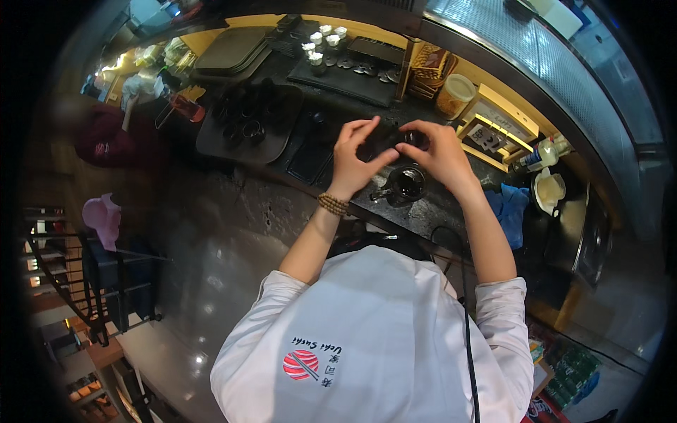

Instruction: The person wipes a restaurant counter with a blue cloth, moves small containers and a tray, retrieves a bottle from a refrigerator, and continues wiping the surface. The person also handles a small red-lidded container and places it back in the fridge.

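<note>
My left hand (356,153), a beaded bracelet at its wrist, is raised over the dark counter with fingers spread; nothing shows clearly in it. Close beside it, my right hand (435,150) curls its thumb and fingers round a small dark cup (416,139). Just below the hands stands a dark, glossy pitcher (408,183) with a handle, on the counter. A black rectangular tray (308,163) lies to the left of my left hand. Further left, a large tray (271,152) bears several small dark cups.
Stacked trays (232,50), white-topped small cups (332,40) and spoons line the back. To the right are a lidded jar (456,95), a wooden frame (500,140), a blue cloth (512,211) and bottles (545,153). A person in dark red (116,135) is at the far left.
</note>
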{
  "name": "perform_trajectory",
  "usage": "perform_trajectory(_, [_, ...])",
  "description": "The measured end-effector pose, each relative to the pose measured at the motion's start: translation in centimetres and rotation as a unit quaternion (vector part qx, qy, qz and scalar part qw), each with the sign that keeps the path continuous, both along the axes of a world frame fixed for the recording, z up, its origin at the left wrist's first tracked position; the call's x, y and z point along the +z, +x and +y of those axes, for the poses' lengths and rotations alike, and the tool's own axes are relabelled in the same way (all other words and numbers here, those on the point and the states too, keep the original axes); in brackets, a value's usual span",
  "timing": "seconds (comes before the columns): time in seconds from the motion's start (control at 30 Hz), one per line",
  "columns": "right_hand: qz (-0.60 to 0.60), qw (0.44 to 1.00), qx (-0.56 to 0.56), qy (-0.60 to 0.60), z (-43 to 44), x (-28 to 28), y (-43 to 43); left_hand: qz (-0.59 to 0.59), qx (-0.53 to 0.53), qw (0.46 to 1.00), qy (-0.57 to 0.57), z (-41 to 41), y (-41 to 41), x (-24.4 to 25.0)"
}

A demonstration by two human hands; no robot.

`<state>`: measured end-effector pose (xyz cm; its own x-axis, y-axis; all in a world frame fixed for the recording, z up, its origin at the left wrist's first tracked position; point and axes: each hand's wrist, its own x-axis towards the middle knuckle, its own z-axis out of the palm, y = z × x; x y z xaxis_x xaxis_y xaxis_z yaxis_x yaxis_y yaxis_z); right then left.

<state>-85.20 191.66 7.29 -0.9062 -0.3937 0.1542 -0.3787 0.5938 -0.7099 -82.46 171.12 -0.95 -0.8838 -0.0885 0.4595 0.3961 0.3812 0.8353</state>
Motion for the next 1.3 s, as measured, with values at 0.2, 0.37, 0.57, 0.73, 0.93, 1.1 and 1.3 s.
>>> perform_trajectory(0.2, [0.075,0.983,-0.002,0.166,2.7,-8.8,-7.4,-0.129,0.216,0.951,0.181,-10.9,-5.6,-14.3])
perform_trajectory(0.37, [-0.034,0.969,-0.051,0.240,2.0,-10.9,-8.2,-0.169,0.184,0.962,0.113,-17.0,-8.7,-17.8])
perform_trajectory(0.57, [-0.035,0.960,-0.098,0.259,5.7,-12.4,-9.5,-0.250,0.028,0.960,0.121,-14.7,-11.7,-17.1])
perform_trajectory(0.73, [0.079,0.970,-0.107,0.205,0.9,-9.8,-5.8,-0.177,0.141,0.971,-0.080,-13.6,-10.9,-13.8])
perform_trajectory(0.93, [0.134,0.983,-0.019,0.126,-4.7,-7.3,-4.5,-0.115,0.178,0.974,-0.080,-13.2,-10.1,-14.6])
perform_trajectory(1.1, [0.091,0.989,0.043,0.112,-7.2,-5.9,-2.6,-0.130,0.118,0.984,-0.029,-9.5,-8.0,-10.2])
perform_trajectory(1.3, [0.115,0.985,0.065,0.113,-8.4,-4.4,-1.2,-0.010,0.036,0.999,-0.018,-5.6,-5.3,-5.8])
